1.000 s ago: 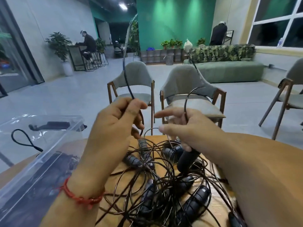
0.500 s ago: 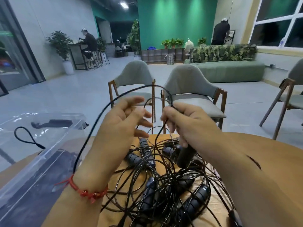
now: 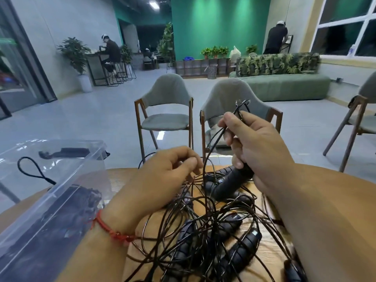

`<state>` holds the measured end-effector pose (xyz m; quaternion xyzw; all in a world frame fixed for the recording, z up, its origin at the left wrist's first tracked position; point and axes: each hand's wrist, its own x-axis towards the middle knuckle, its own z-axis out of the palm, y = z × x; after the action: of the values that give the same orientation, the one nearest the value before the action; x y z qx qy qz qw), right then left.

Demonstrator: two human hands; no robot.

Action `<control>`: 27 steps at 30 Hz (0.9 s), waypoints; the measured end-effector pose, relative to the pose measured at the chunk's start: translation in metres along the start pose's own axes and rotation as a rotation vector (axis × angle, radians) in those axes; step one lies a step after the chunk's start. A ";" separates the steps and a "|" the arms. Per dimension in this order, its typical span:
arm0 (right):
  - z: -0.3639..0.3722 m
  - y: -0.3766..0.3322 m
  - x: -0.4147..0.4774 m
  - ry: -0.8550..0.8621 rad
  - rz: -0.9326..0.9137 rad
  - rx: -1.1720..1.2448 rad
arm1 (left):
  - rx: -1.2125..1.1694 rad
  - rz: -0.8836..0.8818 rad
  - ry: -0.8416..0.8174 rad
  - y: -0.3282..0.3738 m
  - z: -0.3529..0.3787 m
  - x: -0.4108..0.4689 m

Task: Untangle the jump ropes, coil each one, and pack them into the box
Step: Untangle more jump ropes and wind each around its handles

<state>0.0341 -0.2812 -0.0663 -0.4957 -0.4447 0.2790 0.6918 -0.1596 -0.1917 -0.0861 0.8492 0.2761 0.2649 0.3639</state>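
Right hand (image 3: 258, 147) clamps a black ribbed jump-rope handle (image 3: 230, 186), its long axis slanting down-left into the tangle of thin black jump ropes (image 3: 203, 231) on the round wooden table (image 3: 120, 176), looped cord (image 3: 242, 103) poking above the fist. Left hand (image 3: 162, 180), lower and nearer the pile, pinches one strand (image 3: 206, 159) just beside that handle; the clear plastic box (image 3: 61, 192) sits left, on that hand's side.

Dim interior; ceiling light (image 3: 154, 5) glares, edges bend (wide lens), foreground slightly soft.
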 end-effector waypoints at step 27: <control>0.016 0.014 -0.008 -0.185 0.102 -0.324 | -0.414 -0.076 0.303 0.006 -0.011 0.003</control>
<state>0.0173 -0.2758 -0.0802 -0.5946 -0.5199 0.2831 0.5441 -0.1629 -0.1882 -0.0740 0.6962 0.2989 0.4264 0.4941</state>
